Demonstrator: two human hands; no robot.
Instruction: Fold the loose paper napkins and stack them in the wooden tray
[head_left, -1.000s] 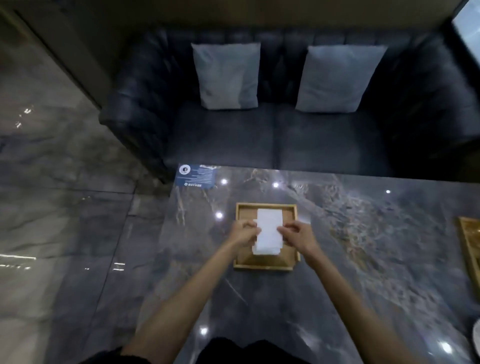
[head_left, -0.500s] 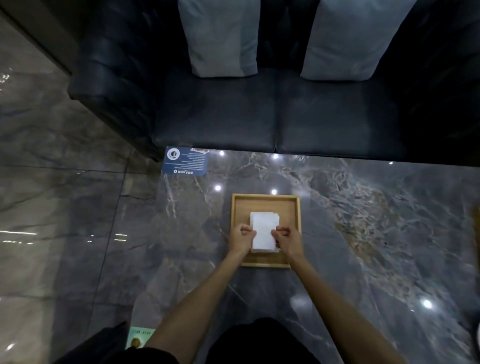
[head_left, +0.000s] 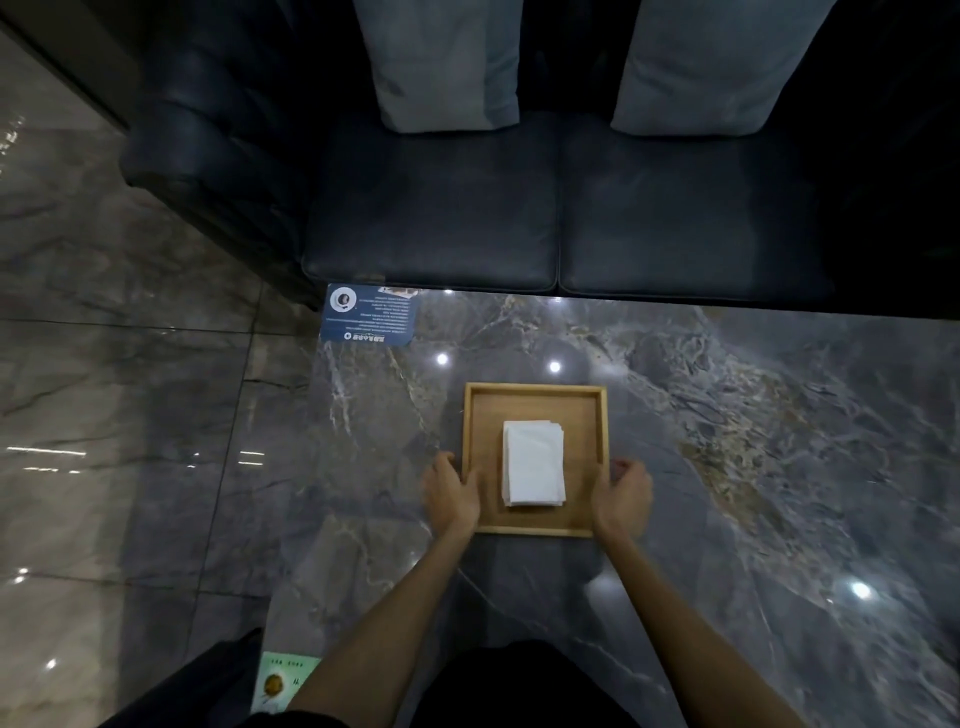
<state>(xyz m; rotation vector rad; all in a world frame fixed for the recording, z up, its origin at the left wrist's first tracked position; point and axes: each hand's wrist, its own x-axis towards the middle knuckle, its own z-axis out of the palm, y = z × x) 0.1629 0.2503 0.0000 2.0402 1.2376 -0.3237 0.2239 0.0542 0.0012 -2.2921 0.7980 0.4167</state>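
Observation:
A square wooden tray (head_left: 535, 397) sits on the dark marble table. A neat stack of folded white napkins (head_left: 533, 462) lies in its middle, nearer the front. My left hand (head_left: 449, 491) rests against the tray's left rim, thumb over the edge. My right hand (head_left: 623, 493) curls around the right rim near the front corner. Both hands are off the napkins.
A blue printed card (head_left: 370, 314) lies at the table's far left corner. A dark leather sofa (head_left: 561, 208) with two grey cushions stands just beyond the table. A green card (head_left: 283, 680) sits at the near left edge. Glossy floor lies to the left.
Both hands let go of the napkin stack and moved outward to the tray's left and right rims. The camera tilted down and closer.

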